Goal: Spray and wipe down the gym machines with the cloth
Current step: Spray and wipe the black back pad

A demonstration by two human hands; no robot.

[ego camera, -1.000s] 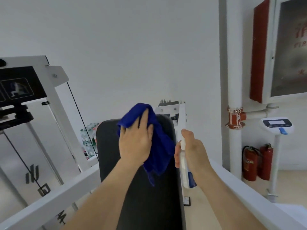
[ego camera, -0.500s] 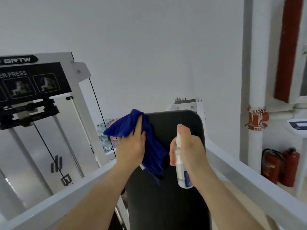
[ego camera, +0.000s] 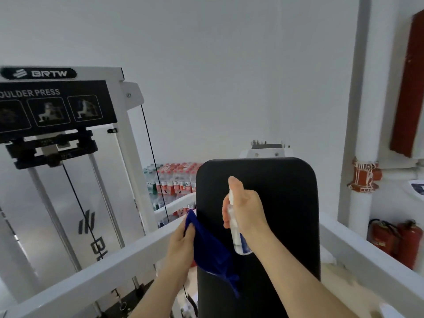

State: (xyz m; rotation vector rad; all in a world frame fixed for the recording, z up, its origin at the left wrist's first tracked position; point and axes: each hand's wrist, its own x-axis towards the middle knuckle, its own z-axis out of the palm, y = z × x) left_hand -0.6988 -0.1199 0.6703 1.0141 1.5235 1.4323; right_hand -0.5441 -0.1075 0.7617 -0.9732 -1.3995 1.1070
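Gym room — shoulder-press machine (ego camera: 57,157) with weight stack, black padded backrest (ego camera: 275,203), stacked bottled water (ego camera: 169,180)

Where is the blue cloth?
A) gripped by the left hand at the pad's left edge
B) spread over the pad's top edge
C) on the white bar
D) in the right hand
A: the left hand grips the blue cloth at the black pad; the right hand holds the spray bottle.

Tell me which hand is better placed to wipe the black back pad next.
Left. The left hand holds the blue cloth at the back pad's left edge, while the right hand grips the spray bottle, forefinger on its nozzle.
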